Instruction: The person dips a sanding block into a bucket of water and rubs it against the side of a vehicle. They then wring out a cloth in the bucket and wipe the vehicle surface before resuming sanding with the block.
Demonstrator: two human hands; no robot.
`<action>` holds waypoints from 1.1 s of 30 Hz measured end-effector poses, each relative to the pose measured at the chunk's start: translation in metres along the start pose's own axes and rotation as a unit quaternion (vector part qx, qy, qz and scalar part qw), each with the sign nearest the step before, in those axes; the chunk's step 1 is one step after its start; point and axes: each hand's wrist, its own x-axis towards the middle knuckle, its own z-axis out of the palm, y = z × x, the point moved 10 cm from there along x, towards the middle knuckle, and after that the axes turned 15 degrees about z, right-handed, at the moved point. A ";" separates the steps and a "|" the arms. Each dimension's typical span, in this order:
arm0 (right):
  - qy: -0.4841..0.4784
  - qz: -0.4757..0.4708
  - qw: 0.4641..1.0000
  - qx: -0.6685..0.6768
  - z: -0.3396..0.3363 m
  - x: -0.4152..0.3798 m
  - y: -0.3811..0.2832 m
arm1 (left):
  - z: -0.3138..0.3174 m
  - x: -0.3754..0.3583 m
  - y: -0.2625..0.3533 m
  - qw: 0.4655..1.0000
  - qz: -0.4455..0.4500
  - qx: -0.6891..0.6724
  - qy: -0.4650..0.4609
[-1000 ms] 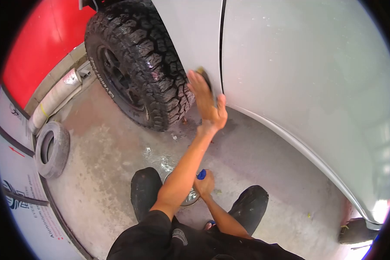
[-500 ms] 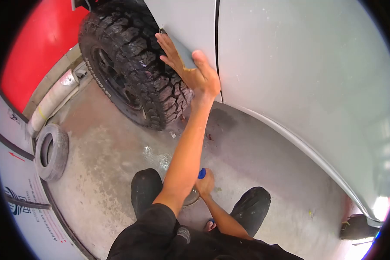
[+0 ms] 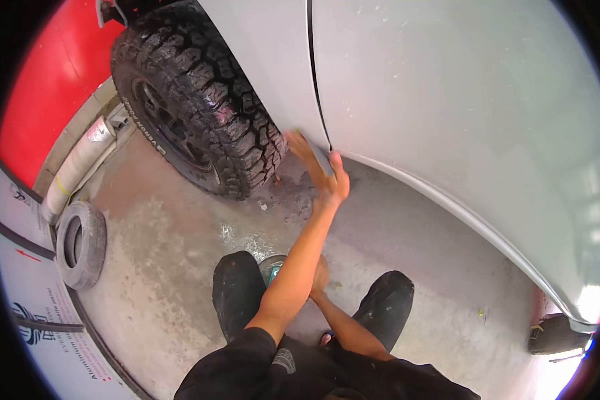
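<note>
My left hand (image 3: 321, 175) is spread flat at the lower edge of the light grey vehicle body panel (image 3: 273, 60), just below the dark door seam. Its fingers point up toward the tyre and blur slightly; the thumb stands apart. To its left is the large black knobby wheel (image 3: 210, 113). Behind my left forearm, low between my knees, my right hand (image 3: 320, 275) looks closed, with its fingers and whatever they hold hidden. Beside it on the floor is a dark round container (image 3: 265, 264) with something teal (image 3: 274, 273) in it.
A bare tyre (image 3: 80, 245) leans at the left, near a rolled white sheet (image 3: 80, 167) and printed panels (image 3: 40, 320). A red surface (image 3: 53, 87) rises behind the wheel. The silver sill (image 3: 447, 200) curves right. Wet marks (image 3: 237, 237) show on the concrete floor.
My left hand has slid down the panel from beside the wheel to the lower edge. The blue thing seen in my right hand is now hidden behind my forearm; the teal thing has come into view.
</note>
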 end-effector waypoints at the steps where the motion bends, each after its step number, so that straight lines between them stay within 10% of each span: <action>1: -0.012 0.017 1.000 -0.009 0.000 0.001 0.002 | 0.006 -0.019 -0.004 1.000 -0.002 -0.004 -0.012; 5: 0.007 0.032 0.999 0.013 -0.024 -0.004 -0.024 | -0.012 0.073 -0.019 1.000 0.000 0.002 -0.008; 11: -0.005 0.042 0.999 0.030 -0.019 -0.017 -0.013 | -0.011 0.021 -0.001 0.999 0.029 0.004 -0.034; 17: 0.054 -0.006 0.998 0.041 -0.028 -0.008 -0.024 | -0.053 0.267 0.033 0.987 0.153 0.040 -0.023; 24: 0.044 -0.009 0.999 0.029 -0.030 -0.017 -0.020 | -0.036 0.172 0.031 0.968 0.230 0.072 -0.073; 28: 0.057 -0.019 0.998 0.020 -0.029 -0.011 -0.023 | -0.069 0.365 0.007 0.981 0.183 0.052 -0.042; 33: 0.069 -0.028 0.997 0.004 -0.032 -0.014 -0.031 | -0.054 0.230 0.023 0.973 0.216 0.046 -0.071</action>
